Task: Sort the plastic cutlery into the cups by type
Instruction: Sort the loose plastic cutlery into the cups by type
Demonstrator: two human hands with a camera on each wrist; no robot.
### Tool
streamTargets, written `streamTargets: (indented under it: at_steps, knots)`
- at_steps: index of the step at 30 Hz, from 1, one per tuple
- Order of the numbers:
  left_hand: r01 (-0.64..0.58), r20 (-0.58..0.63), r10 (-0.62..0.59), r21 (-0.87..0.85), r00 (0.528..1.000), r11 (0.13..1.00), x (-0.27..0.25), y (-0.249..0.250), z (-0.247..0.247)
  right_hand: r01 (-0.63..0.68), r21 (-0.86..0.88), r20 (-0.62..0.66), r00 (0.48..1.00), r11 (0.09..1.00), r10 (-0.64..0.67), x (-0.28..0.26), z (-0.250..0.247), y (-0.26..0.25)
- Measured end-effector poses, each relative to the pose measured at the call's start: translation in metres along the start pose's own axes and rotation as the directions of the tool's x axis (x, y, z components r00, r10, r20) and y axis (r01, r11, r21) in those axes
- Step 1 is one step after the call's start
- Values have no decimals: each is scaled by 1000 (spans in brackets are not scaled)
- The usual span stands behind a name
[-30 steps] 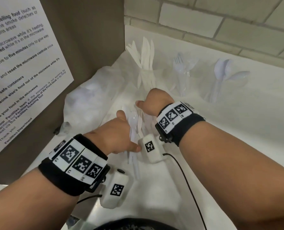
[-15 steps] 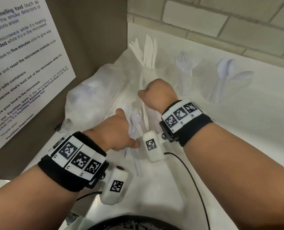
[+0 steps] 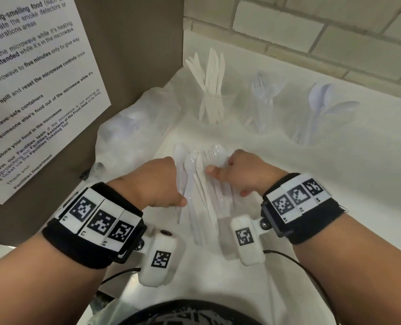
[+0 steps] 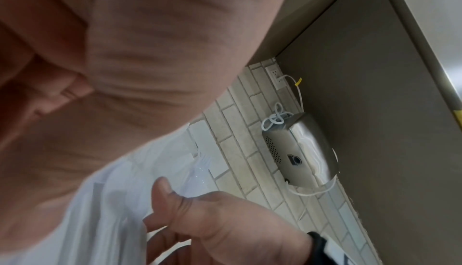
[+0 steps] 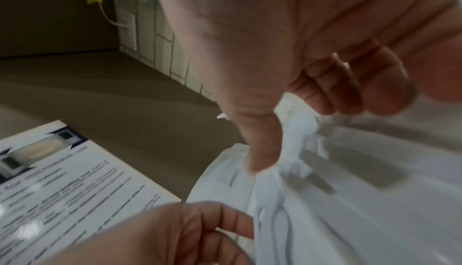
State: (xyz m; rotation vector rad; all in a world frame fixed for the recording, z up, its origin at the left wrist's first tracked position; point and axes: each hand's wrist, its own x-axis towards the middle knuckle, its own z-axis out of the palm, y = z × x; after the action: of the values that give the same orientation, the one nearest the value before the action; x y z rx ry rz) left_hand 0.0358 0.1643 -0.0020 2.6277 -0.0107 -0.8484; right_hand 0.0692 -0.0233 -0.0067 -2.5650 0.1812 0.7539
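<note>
My left hand (image 3: 164,184) grips a fanned bundle of white plastic cutlery (image 3: 194,184) by the handles, with spoons, a fork and a knife in it. My right hand (image 3: 237,174) is at the bundle's right side. Its thumb (image 3: 212,171) and curled fingers pinch a fork (image 5: 297,129) near its head. Three clear cups stand at the back: the knife cup (image 3: 212,109) on the left, the fork cup (image 3: 262,111) in the middle, and the spoon cup (image 3: 312,120) on the right. The bundle (image 4: 112,210) is blurred in the left wrist view.
A crumpled clear plastic bag (image 3: 133,123) lies at the left by the brown side panel, which carries a printed notice (image 3: 30,90). The white counter (image 3: 335,184) ends at a tiled wall. A metal wall unit (image 4: 297,150) with a cord hangs higher up.
My right hand was raised by the knife cup half a second ago and has come back down to the bundle. My left hand kept hold of the bundle.
</note>
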Motion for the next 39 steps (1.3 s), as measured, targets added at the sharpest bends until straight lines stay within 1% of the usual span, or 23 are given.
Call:
streamTargets:
  at_steps: [2,5,7,9,10,13,16,19,23,25,27,29,31,32,33,34,35,36,37,38,39]
  knots:
    - [-20,2,20,-93,1000,995,2,3,0,38,-39,52,998,999,-36,-3,5,-6]
    - [-38,-6,38,-192,999,981,2,7,-1,106,-182,95,991,977,-90,-6,14,-19]
    - [-37,-4,37,-267,999,963,2,9,0,117,-219,100,990,969,-97,-9,23,-26]
    - [-16,35,32,-398,999,917,0,12,1,103,-238,84,993,966,-85,-9,31,-30]
    - [-10,48,34,-428,998,904,-1,13,1,98,-256,75,994,962,-81,-8,34,-31]
    - [-29,60,62,-438,996,899,-2,16,1,101,-288,67,994,952,-86,-4,36,-33]
    - [-44,53,75,-437,996,898,-1,17,3,101,-262,45,995,960,-92,-1,37,-31]
    - [-45,47,75,-451,996,891,1,16,4,102,-251,-3,994,963,-106,2,42,-31]
    - [-61,78,112,-480,991,875,1,16,5,78,-177,-64,994,981,-91,6,48,-33]
    - [-66,77,118,-487,990,871,0,16,6,82,-176,-75,993,981,-96,6,47,-34]
    - [-75,63,120,-481,991,874,0,17,6,113,-192,-69,989,975,-128,8,47,-35]
    - [-81,62,128,-496,990,864,1,15,5,166,-260,-40,982,951,-183,7,43,-35]
    - [-81,64,135,-534,989,842,4,10,5,214,-340,5,974,916,-225,5,34,-33]
    - [-77,56,132,-566,990,821,4,8,4,236,-345,15,969,909,-246,3,26,-31]
    - [-79,31,123,-608,992,790,5,6,3,252,-311,2,964,916,-264,2,18,-28]
    - [-86,-13,103,-662,995,745,6,5,2,265,-203,-34,960,942,-278,2,9,-24]
    - [-95,-66,69,-730,995,677,8,4,2,280,6,-81,957,960,-278,2,-1,-21]
    - [-104,-105,30,-814,994,572,8,4,2,305,297,-138,952,905,-275,0,-11,-20]
    - [-105,-115,3,-897,993,429,8,6,2,330,566,-197,944,756,-265,-3,-21,-22]
    - [-88,-92,-2,-958,996,273,8,9,1,340,759,-229,938,556,-261,-9,-32,-26]
    - [-45,-42,18,-990,999,137,9,12,0,349,863,-254,925,365,-284,-14,-41,-31]
